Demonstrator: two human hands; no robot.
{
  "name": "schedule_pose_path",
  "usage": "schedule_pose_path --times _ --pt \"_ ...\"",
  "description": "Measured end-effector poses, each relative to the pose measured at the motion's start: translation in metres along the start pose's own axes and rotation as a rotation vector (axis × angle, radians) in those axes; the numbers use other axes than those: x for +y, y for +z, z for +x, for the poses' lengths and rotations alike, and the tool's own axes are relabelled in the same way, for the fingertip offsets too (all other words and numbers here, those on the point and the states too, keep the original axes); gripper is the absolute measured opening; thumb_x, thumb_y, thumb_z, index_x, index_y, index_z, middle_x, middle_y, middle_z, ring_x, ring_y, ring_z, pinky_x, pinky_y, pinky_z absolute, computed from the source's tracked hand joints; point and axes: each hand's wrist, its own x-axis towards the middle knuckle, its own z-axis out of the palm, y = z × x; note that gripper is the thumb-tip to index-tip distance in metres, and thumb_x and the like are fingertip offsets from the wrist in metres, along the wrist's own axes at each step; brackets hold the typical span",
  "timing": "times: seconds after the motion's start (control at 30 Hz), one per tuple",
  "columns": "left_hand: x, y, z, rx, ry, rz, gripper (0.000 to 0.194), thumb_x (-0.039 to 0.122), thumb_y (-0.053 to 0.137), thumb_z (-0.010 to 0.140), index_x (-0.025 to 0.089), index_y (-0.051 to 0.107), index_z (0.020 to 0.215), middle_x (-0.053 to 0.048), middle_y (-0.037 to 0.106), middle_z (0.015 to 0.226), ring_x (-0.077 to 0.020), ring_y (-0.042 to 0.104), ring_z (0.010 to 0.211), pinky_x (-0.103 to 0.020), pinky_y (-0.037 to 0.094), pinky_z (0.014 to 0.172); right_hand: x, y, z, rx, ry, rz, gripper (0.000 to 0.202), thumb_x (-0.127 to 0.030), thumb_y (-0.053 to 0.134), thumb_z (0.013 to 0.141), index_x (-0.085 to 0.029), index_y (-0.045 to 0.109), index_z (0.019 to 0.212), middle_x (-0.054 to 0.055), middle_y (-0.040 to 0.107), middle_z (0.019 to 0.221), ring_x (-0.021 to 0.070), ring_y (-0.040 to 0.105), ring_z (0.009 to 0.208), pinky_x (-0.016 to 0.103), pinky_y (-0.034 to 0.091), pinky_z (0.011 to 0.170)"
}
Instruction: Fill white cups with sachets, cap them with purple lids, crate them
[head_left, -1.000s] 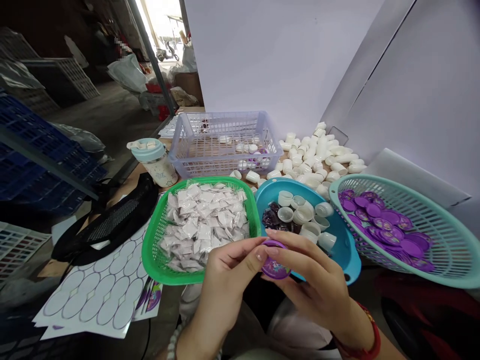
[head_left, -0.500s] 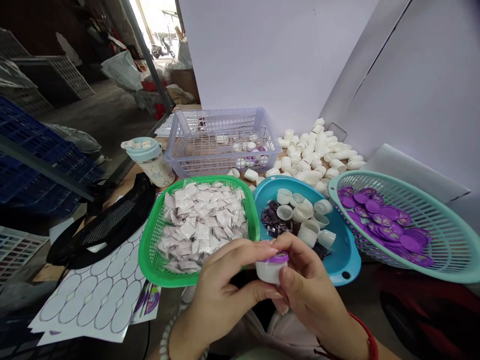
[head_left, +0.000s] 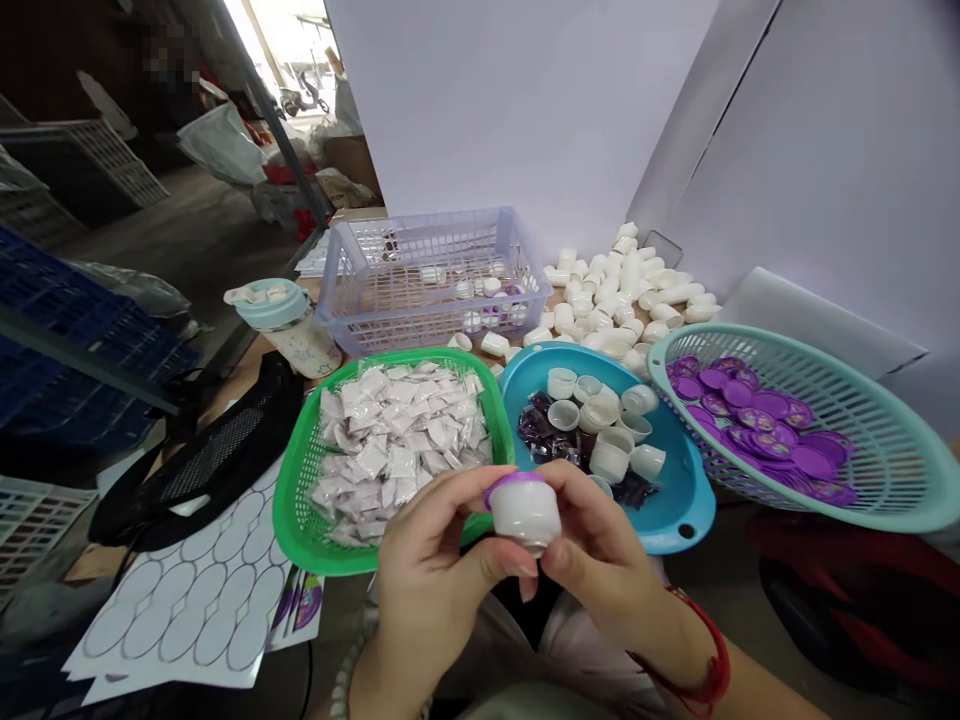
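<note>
Between both hands I hold a small white cup [head_left: 527,512] with a purple lid [head_left: 510,482] on its far upper side, its white base tilted toward me. My left hand [head_left: 442,565] grips it from the left, thumb under the base and fingers at the lid. My right hand [head_left: 596,545] closes on its other side with thumb and fingers. Behind my left hand is a green basket [head_left: 289,520] of small clear-wrapped white packets [head_left: 405,430]. Beyond my right hand, a blue basin [head_left: 686,485] holds open white cups [head_left: 611,455] and dark packets [head_left: 540,430].
At right, a teal basket [head_left: 900,440] contains purple lids [head_left: 757,420]. White cups [head_left: 615,300] are heaped behind the basin. A lilac crate [head_left: 435,325] with a few capped cups stands at the back. On the left are a tumbler [head_left: 292,330], a black mesh bag [head_left: 217,450] and printed sheets [head_left: 187,600].
The cup has turned in my hands: its purple lid now faces away and more of its white base shows. It has shifted slightly left and up. The camera view has moved a little.
</note>
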Motion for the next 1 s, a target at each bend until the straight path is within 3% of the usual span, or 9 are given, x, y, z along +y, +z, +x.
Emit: schedule_pose_path --times 0.17,0.27,0.43,0.77,1.0 --pt "0.009 0.006 0.002 -0.024 -0.266 -0.181 0.030 0.039 0.099 0.070 0.024 0.088 0.093 -0.003 0.081 0.075 -0.0141 0.072 0.064 -0.016 0.057 0.059 0.009 -0.005 -0.001 0.040 0.092 0.126 0.051 -0.057 0.088 0.083 -0.022 0.051 0.088 -0.006 0.059 0.061 0.0028 0.038 0.038 0.013 0.031 0.036" --pt "0.006 0.007 0.006 -0.029 -0.383 -0.306 0.028 0.031 0.101 0.066 0.022 0.087 0.088 -0.003 0.082 0.076 -0.0129 0.073 0.064 -0.015 0.057 0.058 0.012 -0.004 -0.002 0.067 0.140 0.150 0.050 -0.058 0.086 0.084 -0.021 0.052 0.088 -0.007 0.057 0.056 0.0029 0.036 0.037 0.013 0.030 0.036" --pt "-0.001 0.008 0.008 -0.045 -0.520 -0.467 0.027 0.033 0.099 0.070 0.017 0.086 0.088 -0.004 0.081 0.079 -0.0083 0.069 0.066 -0.012 0.055 0.064 0.006 -0.002 -0.001 0.141 0.125 0.083 0.043 -0.052 0.083 0.088 -0.020 0.055 0.083 -0.005 0.057 0.055 0.0032 0.035 0.038 0.013 0.027 0.036" --pt "-0.001 0.010 0.007 -0.040 -0.634 -0.574 0.029 0.033 0.101 0.066 0.017 0.085 0.085 -0.005 0.080 0.082 -0.0108 0.067 0.070 -0.016 0.054 0.067 0.012 -0.002 -0.006 0.203 0.054 -0.034 0.041 -0.054 0.082 0.089 -0.019 0.059 0.088 -0.006 0.053 0.059 0.0043 0.035 0.044 0.014 0.025 0.039" --pt "-0.005 0.007 0.009 -0.025 -0.690 -0.637 0.031 0.031 0.102 0.062 0.017 0.086 0.084 -0.005 0.079 0.079 -0.0102 0.067 0.070 -0.015 0.053 0.067 0.007 0.002 -0.003 0.227 0.030 -0.119 0.045 -0.052 0.084 0.086 -0.020 0.055 0.079 -0.006 0.049 0.061 0.0050 0.032 0.047 0.018 0.022 0.040"
